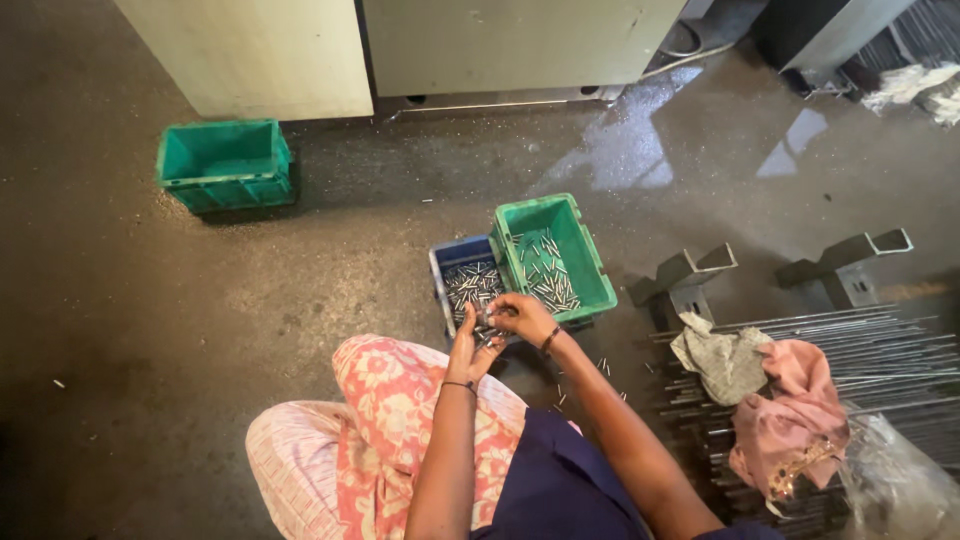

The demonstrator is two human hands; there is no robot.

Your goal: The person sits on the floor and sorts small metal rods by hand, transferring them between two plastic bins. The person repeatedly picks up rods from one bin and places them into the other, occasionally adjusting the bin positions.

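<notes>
Fingers of the right hand are curling inward and are pinching what seems to be a few small metal pins, though the pins are too small here to count or to see clearly. Thumb and fingers of the left hand are bending around the same little bunch from below, so both hands are closing on it together, and the two hands are touching each other.

Both hands are hovering just over the near edge of the blue crate. This crate is sitting on the dark floor and is holding many loose pins of the same kind. Touching the right side of the blue crate, a green crate is standing a little tilted against it, and more pins are lying inside it. A few single pins are lying on the floor to the near right of the blue crate.

Far to the left of the blue crate and further from the person, a second green crate is standing alone. Well to the right of the blue crate, a stack of long metal rods is lying, with a grey cloth and a pink cloth resting on it. Behind the blue crate, pale machine cabinets are standing. Nearer than the blue crate, the person's knee in floral fabric is showing.
</notes>
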